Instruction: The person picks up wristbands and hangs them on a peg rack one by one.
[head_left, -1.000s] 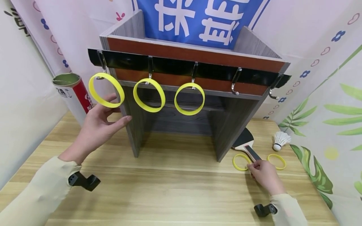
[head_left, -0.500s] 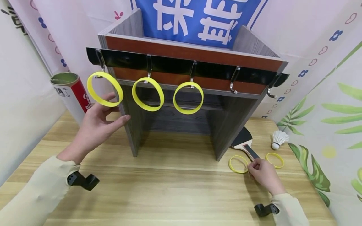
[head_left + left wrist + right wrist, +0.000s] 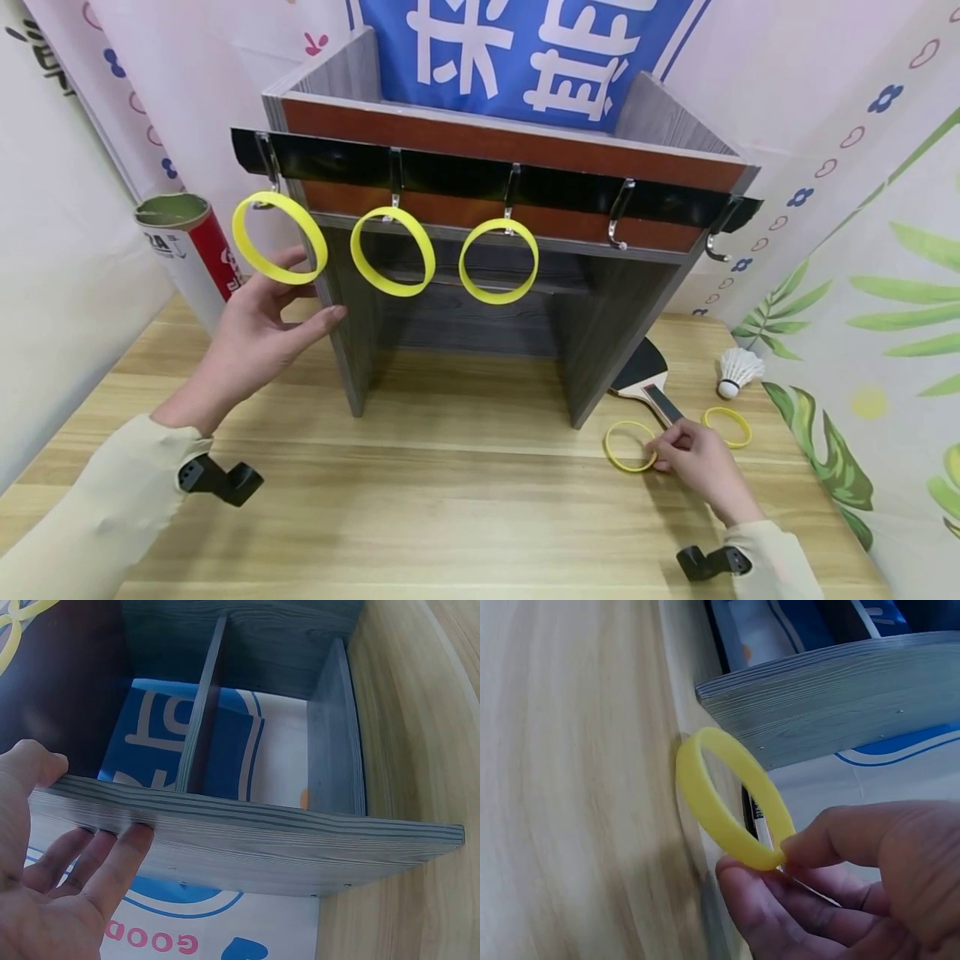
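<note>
Between thumb and fingers, my right hand (image 3: 701, 467) pinches a yellow wristband (image 3: 720, 814), tilted up close to the tabletop. My left hand (image 3: 258, 333) grips the left side panel (image 3: 247, 836) of a grey wooden shelf, thumb on its front edge and fingers along the outer face. A black strip with several metal hooks (image 3: 450, 173) runs across the shelf front. Yellow wristbands hang on the left hook (image 3: 279, 239), the second hook (image 3: 393, 252) and the middle hook (image 3: 498, 262). The two hooks on the right carry nothing.
A second loose yellow wristband (image 3: 727, 427) lies right of my right hand. Behind it are a table tennis paddle (image 3: 643, 375) and a shuttlecock (image 3: 740, 371). A tall red and white can (image 3: 187, 242) stands left of the shelf.
My right hand has tilted the pinched wristband up off the tabletop and shifted it slightly left. My left hand stays on the side panel.
</note>
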Demonstrator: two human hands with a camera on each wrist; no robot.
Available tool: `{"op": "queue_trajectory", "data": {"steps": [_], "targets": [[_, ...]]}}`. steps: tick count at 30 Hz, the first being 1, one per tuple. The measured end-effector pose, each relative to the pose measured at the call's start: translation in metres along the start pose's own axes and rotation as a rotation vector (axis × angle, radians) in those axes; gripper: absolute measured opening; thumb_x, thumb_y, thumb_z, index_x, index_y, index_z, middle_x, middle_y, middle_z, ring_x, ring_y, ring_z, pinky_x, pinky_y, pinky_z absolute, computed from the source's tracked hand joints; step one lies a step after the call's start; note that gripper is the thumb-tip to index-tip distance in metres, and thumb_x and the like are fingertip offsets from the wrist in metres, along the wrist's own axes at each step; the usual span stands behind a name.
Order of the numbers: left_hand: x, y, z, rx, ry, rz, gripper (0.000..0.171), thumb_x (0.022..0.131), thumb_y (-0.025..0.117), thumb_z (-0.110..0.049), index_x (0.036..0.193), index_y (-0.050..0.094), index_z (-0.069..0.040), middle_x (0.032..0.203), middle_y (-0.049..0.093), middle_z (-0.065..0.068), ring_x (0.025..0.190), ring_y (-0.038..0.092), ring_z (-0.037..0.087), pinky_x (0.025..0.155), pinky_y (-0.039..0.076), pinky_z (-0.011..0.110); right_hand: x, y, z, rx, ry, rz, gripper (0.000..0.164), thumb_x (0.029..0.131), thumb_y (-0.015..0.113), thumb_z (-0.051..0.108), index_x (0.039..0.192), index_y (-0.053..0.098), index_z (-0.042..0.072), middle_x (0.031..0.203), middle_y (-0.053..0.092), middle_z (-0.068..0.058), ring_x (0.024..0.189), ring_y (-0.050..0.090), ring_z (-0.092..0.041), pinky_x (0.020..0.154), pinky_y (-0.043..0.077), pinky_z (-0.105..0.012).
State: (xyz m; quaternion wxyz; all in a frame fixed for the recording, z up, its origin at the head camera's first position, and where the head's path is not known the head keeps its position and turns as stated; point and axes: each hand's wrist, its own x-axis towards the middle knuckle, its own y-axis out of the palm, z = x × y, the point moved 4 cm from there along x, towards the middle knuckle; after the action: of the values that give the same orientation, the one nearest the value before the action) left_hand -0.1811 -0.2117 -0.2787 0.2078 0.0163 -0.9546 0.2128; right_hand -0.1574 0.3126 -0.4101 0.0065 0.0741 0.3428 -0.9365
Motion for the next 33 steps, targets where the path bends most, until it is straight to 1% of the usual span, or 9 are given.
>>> {"op": "queue_trajectory", "data": {"steps": [3, 7, 13, 16, 20, 24, 26, 30, 33], "targets": [[-0.001, -0.001, 0.000, 0.000, -0.001, 0.000, 0.061, 0.094, 0.075, -0.004, 0.150, 0.054, -0.016, 0.144, 0.054, -0.007, 0.118, 0.059, 0.000, 0.082, 0.058, 0.009, 0.000, 0.001, -0.002, 0.108, 0.014, 0.023, 0.016, 0.098, 0.065, -0.001, 0.107, 0.061, -0.013, 0.098, 0.077, -0.017, 0.075, 0.069, -0.004, 0.070, 0.063, -0.023], [-0.001, -0.001, 0.000, 0.002, -0.004, 0.000, 0.062, 0.094, 0.075, -0.004, 0.151, 0.054, -0.016, 0.143, 0.054, -0.009, 0.118, 0.059, -0.001, 0.082, 0.058, 0.009, 0.000, 0.002, -0.005, 0.223, 0.027, 0.063, 0.033, 0.100, 0.063, -0.001, 0.125, 0.054, -0.020, 0.102, 0.076, -0.015, 0.082, 0.072, -0.004, 0.077, 0.066, -0.026], [-0.002, -0.002, 0.000, 0.011, -0.007, 0.000, 0.062, 0.094, 0.076, -0.004, 0.151, 0.054, -0.016, 0.146, 0.054, -0.004, 0.118, 0.059, -0.002, 0.081, 0.059, 0.010, -0.002, 0.002, -0.003, 0.343, -0.015, 0.108, 0.041, 0.102, 0.060, -0.001, 0.134, 0.049, -0.024, 0.105, 0.078, -0.007, 0.089, 0.075, -0.005, 0.081, 0.066, -0.026], [-0.001, -0.002, 0.000, 0.013, -0.016, 0.004, 0.062, 0.094, 0.076, -0.006, 0.151, 0.053, -0.017, 0.147, 0.054, -0.002, 0.118, 0.059, -0.001, 0.081, 0.059, 0.010, -0.005, -0.001, 0.002, 0.437, -0.082, 0.119, 0.035, 0.103, 0.060, -0.002, 0.130, 0.052, -0.022, 0.101, 0.078, -0.001, 0.092, 0.075, -0.006, 0.081, 0.066, -0.027], [0.000, -0.001, -0.001, 0.015, -0.017, 0.004, 0.062, 0.095, 0.076, -0.007, 0.151, 0.053, -0.018, 0.148, 0.054, -0.002, 0.119, 0.059, -0.002, 0.081, 0.059, 0.010, -0.011, -0.006, 0.013, 0.538, -0.212, 0.144, 0.019, 0.103, 0.059, -0.003, 0.121, 0.064, -0.007, 0.100, 0.078, 0.002, 0.094, 0.076, -0.007, 0.081, 0.066, -0.026], [0.000, -0.001, -0.001, 0.011, -0.014, 0.005, 0.062, 0.095, 0.076, -0.006, 0.151, 0.053, -0.017, 0.146, 0.054, -0.003, 0.118, 0.059, -0.002, 0.081, 0.059, 0.010, -0.019, -0.009, 0.029, 0.545, -0.319, 0.152, 0.019, 0.103, 0.058, -0.004, 0.116, 0.069, 0.004, 0.102, 0.079, 0.003, 0.095, 0.076, -0.007, 0.082, 0.066, -0.027], [0.000, 0.000, -0.001, 0.008, -0.017, 0.009, 0.062, 0.095, 0.076, -0.006, 0.151, 0.053, -0.017, 0.146, 0.054, -0.003, 0.118, 0.059, -0.002, 0.081, 0.059, 0.010, -0.023, -0.011, 0.039, 0.533, -0.354, 0.142, 0.020, 0.103, 0.058, -0.004, 0.117, 0.069, 0.004, 0.103, 0.080, 0.003, 0.095, 0.076, -0.007, 0.082, 0.065, -0.027], [0.000, 0.001, -0.001, 0.004, -0.017, 0.012, 0.061, 0.095, 0.076, -0.007, 0.151, 0.053, -0.017, 0.146, 0.054, -0.003, 0.118, 0.059, -0.002, 0.081, 0.059, 0.010, -0.033, -0.014, 0.064, 0.524, -0.406, 0.135, 0.020, 0.104, 0.056, -0.004, 0.122, 0.065, -0.003, 0.106, 0.079, 0.003, 0.096, 0.076, -0.008, 0.083, 0.065, -0.028], [0.000, 0.000, -0.001, 0.008, -0.013, 0.006, 0.061, 0.095, 0.076, -0.007, 0.151, 0.053, -0.017, 0.147, 0.054, -0.002, 0.118, 0.059, -0.002, 0.081, 0.059, 0.010, -0.040, -0.016, 0.088, 0.567, -0.496, 0.135, 0.023, 0.103, 0.053, -0.009, 0.124, 0.062, -0.008, 0.107, 0.078, 0.000, 0.099, 0.075, -0.009, 0.084, 0.065, -0.028]]}}
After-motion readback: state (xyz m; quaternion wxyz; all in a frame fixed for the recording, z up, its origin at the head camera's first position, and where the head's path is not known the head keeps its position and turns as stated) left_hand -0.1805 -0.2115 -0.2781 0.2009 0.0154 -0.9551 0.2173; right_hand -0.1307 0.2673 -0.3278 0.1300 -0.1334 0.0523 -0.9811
